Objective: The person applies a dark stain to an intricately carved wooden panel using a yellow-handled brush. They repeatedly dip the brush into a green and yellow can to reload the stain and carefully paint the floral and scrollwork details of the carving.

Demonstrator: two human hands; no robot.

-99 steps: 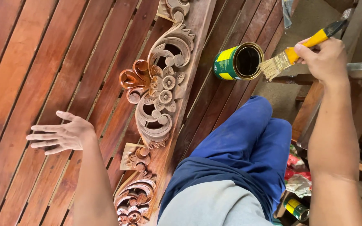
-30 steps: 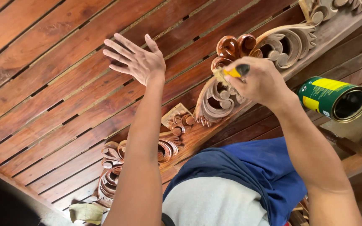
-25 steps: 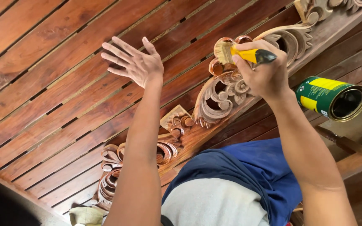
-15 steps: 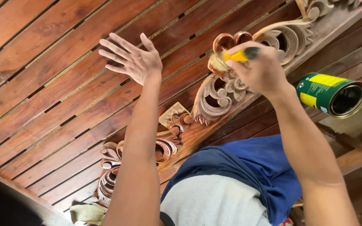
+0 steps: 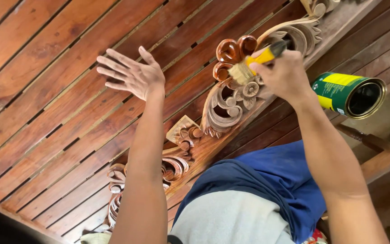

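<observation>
A paintbrush (image 5: 253, 63) with a yellow handle and pale bristles is gripped in the right hand (image 5: 283, 74), the fingers being closed tightly round the handle. The bristles are pressed against the carved wooden ornament (image 5: 231, 97), at the spot where a glossy, reddish-brown flower shape gives way to paler, unfinished scrollwork. The carving is laid along a narrow board that runs diagonally across the slatted wooden surface (image 5: 46, 90), whose reddish planks are separated by thin dark gaps. A lower stretch of the same carving, with curled leaves, is seen near the left forearm.

The left hand (image 5: 134, 77) is held fully open and empty, the fingers being spread wide and the palm turned towards the slats; whether the wood is touched by it cannot be told. It is placed well to the left of the brush, clear of the carving.

An open tin can (image 5: 348, 94), green and yellow on the outside and dark inside, is laid on its side just beside the right wrist, its mouth turned to the right. Blue trousers (image 5: 271, 180) and a grey shirt are seen at the bottom, between the two arms.
</observation>
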